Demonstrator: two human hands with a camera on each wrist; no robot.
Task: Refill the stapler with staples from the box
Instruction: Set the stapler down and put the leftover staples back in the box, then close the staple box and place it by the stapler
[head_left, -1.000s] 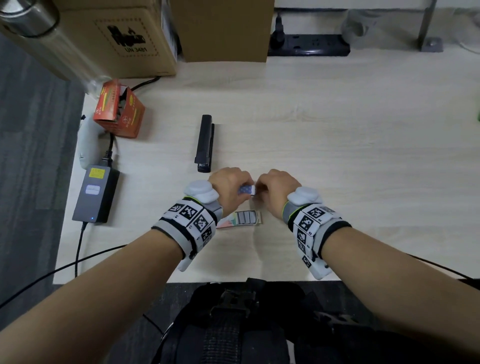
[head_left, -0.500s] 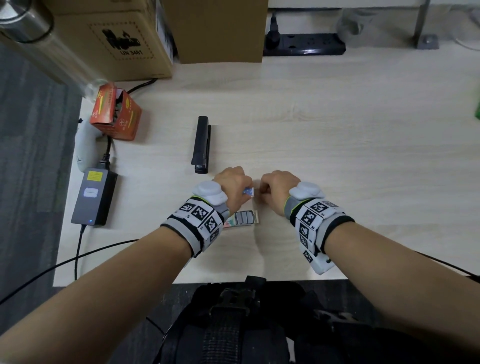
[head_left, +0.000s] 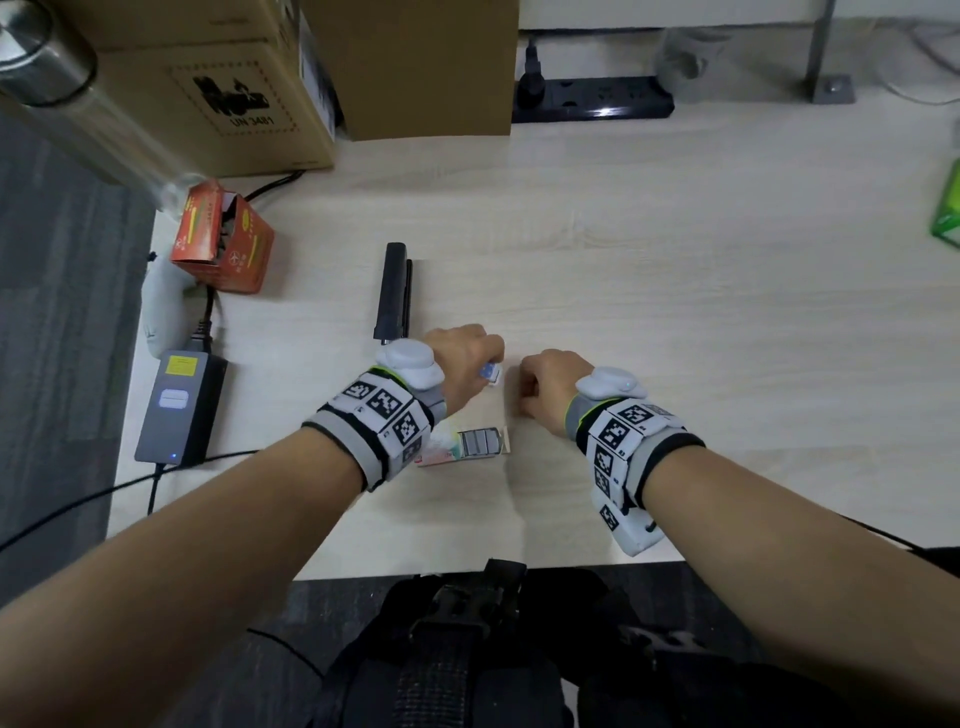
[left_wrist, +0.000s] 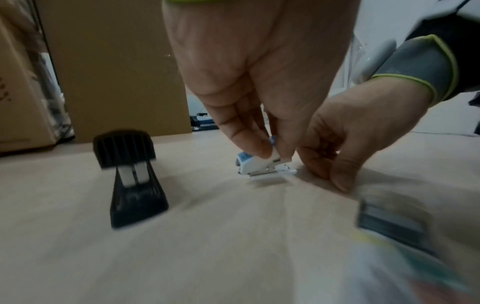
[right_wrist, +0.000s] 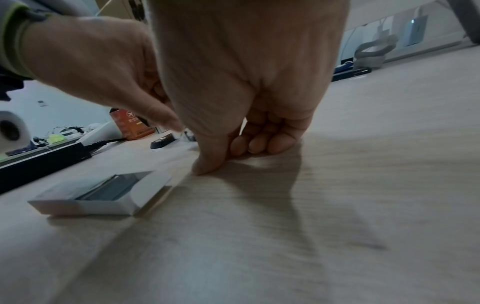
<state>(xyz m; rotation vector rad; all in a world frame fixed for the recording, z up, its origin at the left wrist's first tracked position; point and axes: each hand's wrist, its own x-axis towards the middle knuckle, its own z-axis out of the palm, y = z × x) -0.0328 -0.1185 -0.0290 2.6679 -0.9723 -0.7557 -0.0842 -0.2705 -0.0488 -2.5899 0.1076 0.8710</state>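
My left hand (head_left: 488, 364) pinches a small white and blue stapler (head_left: 491, 371) between thumb and fingers, low over the wooden table (head_left: 675, 291). The left wrist view shows this small stapler (left_wrist: 259, 166) with its metal end just above the surface. My right hand (head_left: 524, 395) sits a little to its right, fingers curled under and thumb tip on the table, holding nothing I can see. The open staple box (head_left: 480, 441), with grey staple strips in it, lies near my left wrist. A black stapler (head_left: 395, 291) lies closed beyond my left hand.
An orange carton (head_left: 223, 244) and a grey power adapter (head_left: 179, 410) with cables sit at the left edge. Cardboard boxes (head_left: 218, 88) and a black power strip (head_left: 592, 104) line the back. A green object (head_left: 948, 208) shows at the right edge.
My hands have come apart: the right hand has let go of the small stapler and drawn to the right, while the left hand keeps hold of it.
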